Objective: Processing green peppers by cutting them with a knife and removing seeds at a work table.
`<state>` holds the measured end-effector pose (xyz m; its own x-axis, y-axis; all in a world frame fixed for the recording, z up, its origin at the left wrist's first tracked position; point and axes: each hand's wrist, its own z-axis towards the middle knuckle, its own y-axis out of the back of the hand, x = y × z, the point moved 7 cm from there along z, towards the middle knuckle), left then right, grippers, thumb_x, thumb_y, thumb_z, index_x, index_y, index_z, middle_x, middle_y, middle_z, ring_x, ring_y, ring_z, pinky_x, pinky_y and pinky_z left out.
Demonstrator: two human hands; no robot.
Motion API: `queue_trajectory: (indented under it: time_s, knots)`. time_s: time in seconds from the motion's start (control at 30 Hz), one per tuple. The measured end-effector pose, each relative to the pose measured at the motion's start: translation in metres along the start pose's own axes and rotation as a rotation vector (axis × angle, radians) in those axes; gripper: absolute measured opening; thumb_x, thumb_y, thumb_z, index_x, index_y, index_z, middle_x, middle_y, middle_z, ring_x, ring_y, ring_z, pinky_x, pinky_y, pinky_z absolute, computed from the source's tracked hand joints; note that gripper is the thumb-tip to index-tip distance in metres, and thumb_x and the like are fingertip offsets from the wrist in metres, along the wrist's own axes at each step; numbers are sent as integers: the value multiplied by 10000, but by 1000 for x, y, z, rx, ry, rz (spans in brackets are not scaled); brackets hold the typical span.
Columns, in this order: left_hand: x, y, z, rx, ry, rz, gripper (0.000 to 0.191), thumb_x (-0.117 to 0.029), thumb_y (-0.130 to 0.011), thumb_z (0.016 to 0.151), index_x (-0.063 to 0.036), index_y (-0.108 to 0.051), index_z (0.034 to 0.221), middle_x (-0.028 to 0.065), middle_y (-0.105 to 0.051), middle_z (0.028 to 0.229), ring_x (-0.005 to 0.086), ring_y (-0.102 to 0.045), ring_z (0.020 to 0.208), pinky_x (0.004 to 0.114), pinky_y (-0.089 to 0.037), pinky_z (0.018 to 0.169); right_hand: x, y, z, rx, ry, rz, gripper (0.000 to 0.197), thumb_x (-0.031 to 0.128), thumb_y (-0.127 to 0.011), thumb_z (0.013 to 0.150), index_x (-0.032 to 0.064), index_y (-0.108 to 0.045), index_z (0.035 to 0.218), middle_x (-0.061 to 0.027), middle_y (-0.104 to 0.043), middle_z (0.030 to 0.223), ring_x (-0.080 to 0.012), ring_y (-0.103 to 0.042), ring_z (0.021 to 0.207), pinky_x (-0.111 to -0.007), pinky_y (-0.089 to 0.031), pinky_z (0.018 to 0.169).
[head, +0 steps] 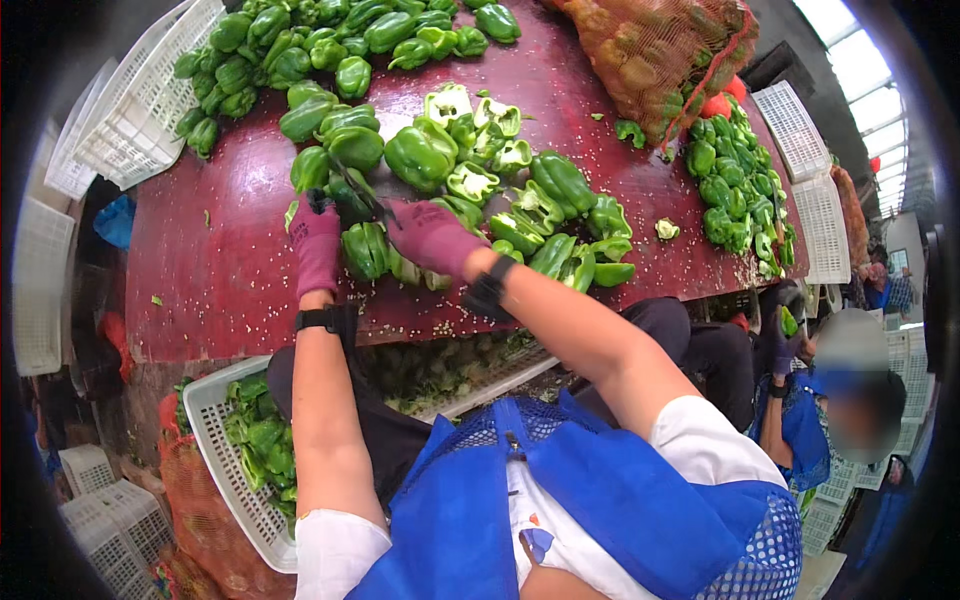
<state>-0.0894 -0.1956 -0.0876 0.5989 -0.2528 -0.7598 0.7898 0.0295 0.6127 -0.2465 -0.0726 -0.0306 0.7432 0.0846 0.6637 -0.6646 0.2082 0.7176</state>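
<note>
My left hand (315,240), in a purple glove with dark fingertips, is closed around a piece of green bell pepper (291,215); only a pale green edge shows past the fingers. In my right hand (433,236), gloved alike, is a knife (356,182) whose dark, narrow blade points up and left. Beneath the blade lies a whole green bell pepper (351,199). Cut-open pepper halves (472,182) with pale insides are heaped beyond and right of my right hand. Another whole pepper (365,251) rests between my wrists.
Whole peppers (300,45) cover the red tabletop's (217,277) far left. A stuffed orange mesh sack (637,60) stands far right, beside more peppers (724,180). White crates (127,127) flank the table. Below left, a crate (232,465) holds pepper pieces. A co-worker (795,427) sits at right.
</note>
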Motion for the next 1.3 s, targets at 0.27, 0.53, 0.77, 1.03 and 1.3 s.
queue_trajectory:
  time_s: [0.27,0.53,0.77,1.03,1.3]
  knots:
    - [22,3,1,-1,-7,40,438,-351,-611,833,-50,-570,1149,244,-522,1217,408,-517,1100,453,-425,908,0,-13,7,363,-31,-250,305,232,-431,888,44,-589,1069,-212,-651,950,-373,-628,892,-465,-488,789]
    - [-26,16,-9,163,208,431,581,-372,-631,781,-46,-506,1244,207,-521,1246,370,-528,1125,439,-422,944,-47,19,-31,-91,-203,241,270,247,-473,910,29,-572,1033,-257,-607,966,-435,-570,925,-496,-451,784]
    - [-43,-41,59,62,-92,289,495,-290,-620,816,-92,-518,1257,221,-512,1265,381,-521,1135,431,-434,942,-84,46,-14,-261,-303,45,288,272,-466,909,45,-573,1050,-252,-619,950,-440,-574,923,-501,-453,798]
    - [-34,-95,49,525,-181,-442,469,-16,-646,784,-73,-563,1242,69,-618,1178,144,-562,1070,278,-428,933,-58,70,-15,-216,-214,-8,301,288,-468,914,62,-556,1092,-236,-637,889,-419,-605,847,-499,-471,733]
    - [-15,-71,64,206,-196,76,353,-126,-622,806,-58,-606,1152,165,-634,1115,320,-597,1043,345,-460,893,-19,59,-16,-127,-110,-160,258,246,-472,909,60,-527,1079,-200,-640,799,-384,-625,762,-476,-485,663]
